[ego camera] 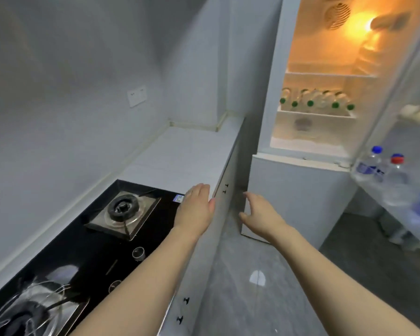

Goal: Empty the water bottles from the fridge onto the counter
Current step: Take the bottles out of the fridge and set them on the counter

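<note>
Fridge door (398, 132) cropped, its bottles (383, 175) blurred.

This is a home kitchen: a black glass gas hob (87, 241) is set into a pale counter (180, 151) on the left, a wall socket (137, 95) sits above, and an open, lit fridge (301, 185) stands at the far right.
</note>
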A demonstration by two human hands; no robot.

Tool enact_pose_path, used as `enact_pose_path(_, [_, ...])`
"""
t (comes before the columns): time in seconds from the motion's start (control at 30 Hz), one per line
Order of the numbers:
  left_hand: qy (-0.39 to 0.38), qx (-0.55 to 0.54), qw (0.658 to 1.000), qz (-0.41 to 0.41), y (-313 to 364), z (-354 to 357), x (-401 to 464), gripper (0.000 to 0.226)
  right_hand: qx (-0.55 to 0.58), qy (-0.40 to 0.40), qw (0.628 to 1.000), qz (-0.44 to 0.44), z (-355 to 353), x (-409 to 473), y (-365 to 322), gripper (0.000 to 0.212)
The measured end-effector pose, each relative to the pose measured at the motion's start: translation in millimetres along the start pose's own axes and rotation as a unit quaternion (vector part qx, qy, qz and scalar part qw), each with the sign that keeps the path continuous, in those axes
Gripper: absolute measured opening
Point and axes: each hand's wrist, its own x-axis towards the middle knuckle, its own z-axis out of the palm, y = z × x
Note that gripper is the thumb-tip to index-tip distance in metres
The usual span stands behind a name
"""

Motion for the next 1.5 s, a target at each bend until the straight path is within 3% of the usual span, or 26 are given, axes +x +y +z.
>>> enact_pose_path(0.33, [0.007,-0.004,0.993,0.114,147.0,40.8,82.1,0.039,0.029,0.077,0.995,0.053,-103.8,9.5,120.0,0.064])
enact_pose_path(0.63, [-0.017,0.016,0.989,0.146,180.6,72.5,152.2,0.04,0.054,0.095,0.99,0.086,-132.5,50.2,174.8,0.062])
enact_pose_path(0.9, [-0.012,0.004,0.988,0.155,184.7,123.3,256.2,0.03,0.062,0.117,0.986,0.102,-156.4,136.6,219.5,0.061])
enact_pose_path(1.2, [-0.018,-0.049,0.989,0.135,206.7,151.8,403.5,0.041,0.044,0.157,0.98,0.114,-221.0,254.8,256.7,0.058])
enact_pose_path(1.5, [-0.048,-0.059,0.99,0.122,234.6,178.5,478.2,0.049,0.05,0.169,0.976,0.13,-254.7,328.5,290.2,0.059])
